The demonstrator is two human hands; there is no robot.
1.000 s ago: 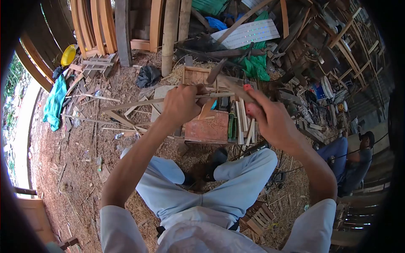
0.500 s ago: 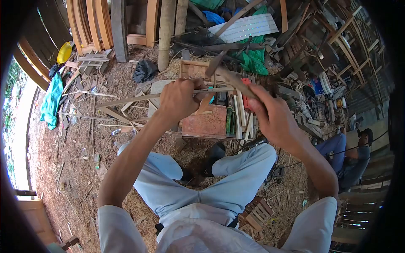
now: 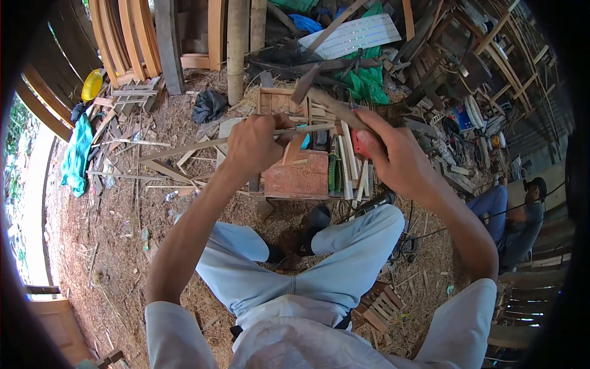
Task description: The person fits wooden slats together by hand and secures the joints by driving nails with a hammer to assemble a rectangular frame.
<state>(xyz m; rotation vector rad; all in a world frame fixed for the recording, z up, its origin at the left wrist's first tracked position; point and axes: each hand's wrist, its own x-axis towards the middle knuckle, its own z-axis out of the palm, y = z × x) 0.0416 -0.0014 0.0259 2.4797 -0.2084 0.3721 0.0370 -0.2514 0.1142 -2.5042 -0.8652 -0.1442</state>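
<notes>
My left hand (image 3: 255, 144) is closed around a long thin wooden strip (image 3: 184, 149), whose left end reaches down toward the ground and whose right end points toward my other hand. Below those fingers hangs a short orange-brown piece of wood (image 3: 294, 149). In my right hand (image 3: 393, 154) is a hammer (image 3: 335, 107), gripped by its wooden handle. Its dark head (image 3: 305, 83) is raised above and beyond the strip. Under both hands sits a wooden box (image 3: 297, 178) with a reddish worn top, beside a green handsaw (image 3: 334, 166) and several light strips.
Shavings and scraps cover the ground (image 3: 117, 246). Curved timber (image 3: 126, 37) and a bamboo post (image 3: 236, 55) stand ahead. A black bag (image 3: 209, 106) lies near the post. At the right sits another person (image 3: 519, 221). A small slatted wooden piece (image 3: 379, 305) lies by my right leg.
The hammer is lifted at nearly the same height, its head slightly left of before. My right hand has shifted slightly down. My left hand keeps its hold on the strip.
</notes>
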